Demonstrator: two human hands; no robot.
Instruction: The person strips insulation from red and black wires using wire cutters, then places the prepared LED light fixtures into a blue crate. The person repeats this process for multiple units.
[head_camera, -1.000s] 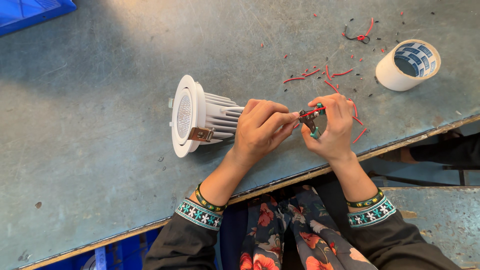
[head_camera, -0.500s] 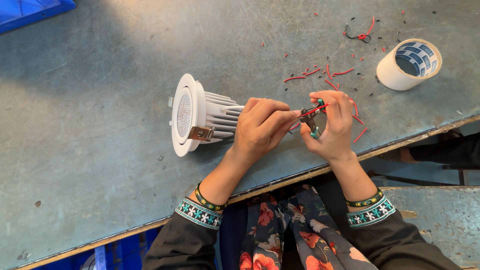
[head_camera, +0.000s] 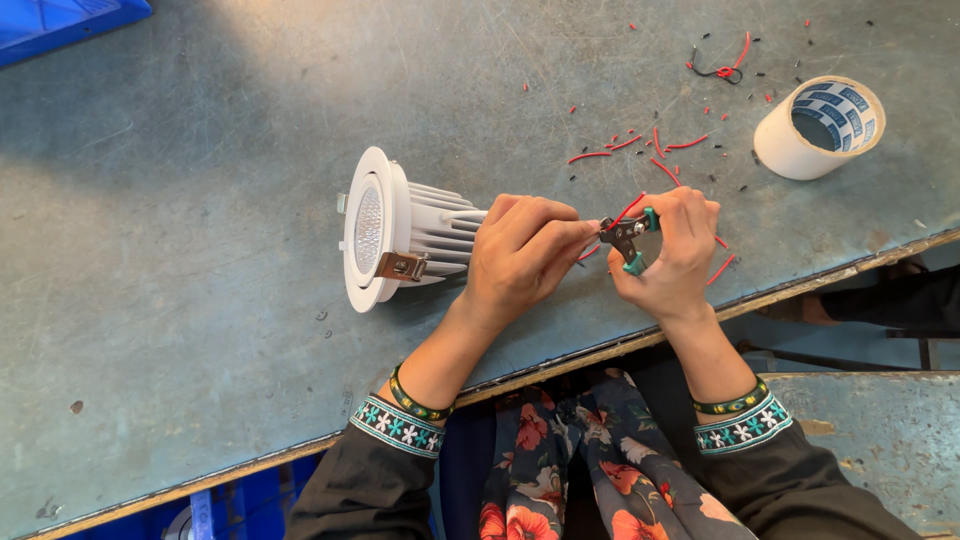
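Observation:
A white recessed downlight (head_camera: 385, 228) with a finned heat sink lies on its side on the grey-blue table (head_camera: 200, 300). My left hand (head_camera: 522, 255) rests against the fins and pinches a red wire (head_camera: 628, 210) at its fingertips. My right hand (head_camera: 672, 255) grips small pliers with teal handles (head_camera: 628, 240), their jaws set on that wire. Both hands meet just right of the lamp, near the table's front edge.
A roll of tape (head_camera: 820, 127) stands at the far right. Cut red wire scraps (head_camera: 640, 145) and black bits lie scattered behind my hands. A blue bin corner (head_camera: 60, 22) shows at the top left. The wooden table edge (head_camera: 820, 280) runs below my hands.
Both hands stay in place; the pliers shift only slightly on the wire.

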